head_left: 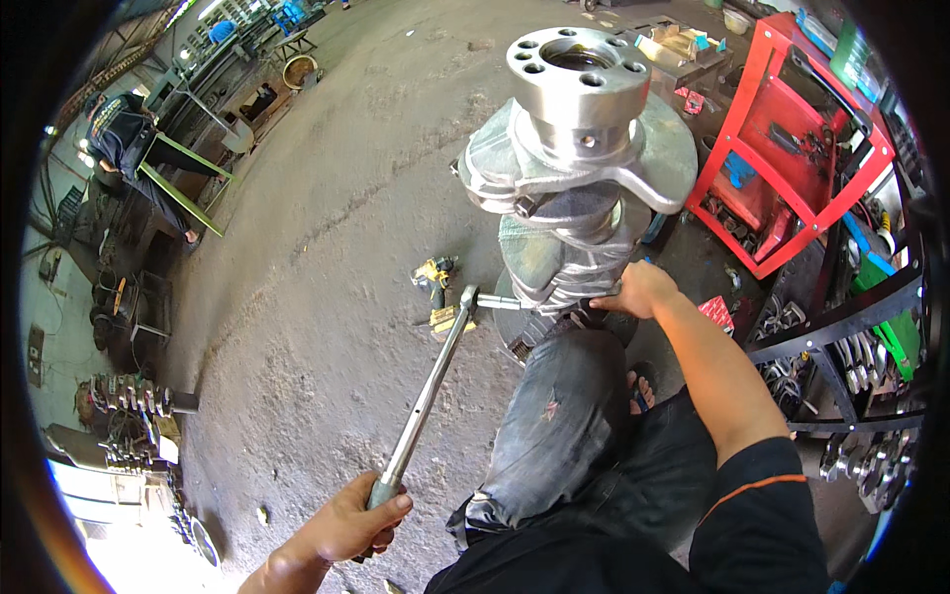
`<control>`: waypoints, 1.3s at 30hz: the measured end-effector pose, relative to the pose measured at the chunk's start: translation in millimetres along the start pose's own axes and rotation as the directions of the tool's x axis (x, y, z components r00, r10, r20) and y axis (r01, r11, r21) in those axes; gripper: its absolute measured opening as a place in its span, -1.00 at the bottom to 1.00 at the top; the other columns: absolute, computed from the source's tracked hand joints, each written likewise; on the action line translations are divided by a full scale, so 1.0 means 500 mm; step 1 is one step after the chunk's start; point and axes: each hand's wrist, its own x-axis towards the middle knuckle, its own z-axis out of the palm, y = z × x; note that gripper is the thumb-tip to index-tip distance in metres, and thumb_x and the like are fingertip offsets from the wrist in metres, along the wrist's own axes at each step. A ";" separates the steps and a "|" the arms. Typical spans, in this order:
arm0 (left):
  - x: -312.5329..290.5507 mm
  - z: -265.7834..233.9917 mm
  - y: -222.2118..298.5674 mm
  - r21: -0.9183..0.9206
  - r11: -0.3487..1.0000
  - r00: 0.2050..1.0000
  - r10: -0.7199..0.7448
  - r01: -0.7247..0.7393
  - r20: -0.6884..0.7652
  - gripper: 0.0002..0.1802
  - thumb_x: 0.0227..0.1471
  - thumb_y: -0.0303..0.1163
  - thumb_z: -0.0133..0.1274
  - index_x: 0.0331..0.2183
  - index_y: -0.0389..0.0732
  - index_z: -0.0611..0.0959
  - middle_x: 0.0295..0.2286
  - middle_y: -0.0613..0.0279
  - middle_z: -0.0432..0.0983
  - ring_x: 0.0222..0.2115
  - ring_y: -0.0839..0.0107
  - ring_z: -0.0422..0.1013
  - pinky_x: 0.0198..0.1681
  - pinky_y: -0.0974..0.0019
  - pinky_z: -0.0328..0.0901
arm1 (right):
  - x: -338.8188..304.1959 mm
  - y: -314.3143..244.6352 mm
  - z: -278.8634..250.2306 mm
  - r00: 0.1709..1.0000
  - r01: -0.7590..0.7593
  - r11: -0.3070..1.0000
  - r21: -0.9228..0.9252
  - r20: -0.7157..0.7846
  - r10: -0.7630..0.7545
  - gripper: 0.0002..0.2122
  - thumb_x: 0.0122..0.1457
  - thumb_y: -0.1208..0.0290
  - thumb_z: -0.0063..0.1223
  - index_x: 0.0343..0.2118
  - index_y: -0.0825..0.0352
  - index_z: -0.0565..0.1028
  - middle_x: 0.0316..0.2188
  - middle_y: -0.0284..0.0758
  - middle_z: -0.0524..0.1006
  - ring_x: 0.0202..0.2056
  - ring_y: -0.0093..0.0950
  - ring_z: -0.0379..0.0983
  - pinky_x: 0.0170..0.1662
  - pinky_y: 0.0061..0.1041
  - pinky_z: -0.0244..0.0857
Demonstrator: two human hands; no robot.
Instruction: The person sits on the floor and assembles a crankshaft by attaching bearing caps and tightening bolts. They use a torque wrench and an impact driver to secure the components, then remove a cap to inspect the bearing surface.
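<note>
A large grey metal crankshaft [569, 233] stands upright in front of me, its bolt-holed round flange [579, 64] on top. My left hand [358, 520] is closed around the grip of a long torque wrench [427, 396]. From the wrench head a short extension with a socket [498, 301] reaches sideways to the lower part of the crankshaft. Whether it sits on a bolt there is hidden. My right hand [643, 291] holds the crankshaft low on its right side, some fingers out of sight behind the metal. My bent knee is close against its base.
A yellow and black cordless drill [433, 276] lies on the floor left of the crankshaft. At the right stands a red tool cart [767, 148], with a black rack [831, 342] of metal parts nearer. Far left, another person [124, 134] works beside a green frame [188, 183].
</note>
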 end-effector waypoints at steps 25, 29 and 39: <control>0.795 -0.084 -0.430 0.688 0.724 0.950 0.242 -0.042 -0.197 -0.59 0.03 -0.07 0.31 -0.45 -0.26 0.62 -0.60 0.19 0.53 -0.59 0.37 0.48 -0.48 0.23 0.41 | -0.023 -0.007 -0.004 0.998 -0.042 0.996 0.078 -0.048 0.046 -0.27 -0.14 -0.36 0.24 -0.19 0.33 0.62 -0.25 0.00 0.63 -0.13 -0.05 0.57 -0.03 -0.15 0.43; 0.662 -0.104 -0.434 0.402 0.915 0.918 0.137 0.026 -0.373 -0.45 0.03 0.09 0.25 -0.61 -0.22 0.57 -0.72 0.24 0.49 -0.67 0.33 0.48 -0.52 0.17 0.37 | -0.031 -0.008 -0.009 0.996 -0.041 0.998 0.050 -0.075 0.044 -0.25 -0.14 -0.38 0.22 -0.16 0.32 0.61 -0.23 -0.01 0.63 -0.12 -0.05 0.57 -0.02 -0.15 0.44; 0.150 -0.063 -0.121 0.094 0.993 0.996 -0.076 0.072 0.041 -0.64 0.20 -0.10 0.15 -0.27 -0.16 0.44 -0.69 0.40 0.26 -0.77 0.52 0.19 -0.71 0.35 0.14 | -0.033 -0.029 -0.022 0.996 -0.088 0.996 0.028 -0.016 0.088 -0.14 -0.19 -0.45 0.20 -0.12 0.38 0.59 -0.14 -0.01 0.61 -0.05 -0.10 0.55 0.03 -0.17 0.41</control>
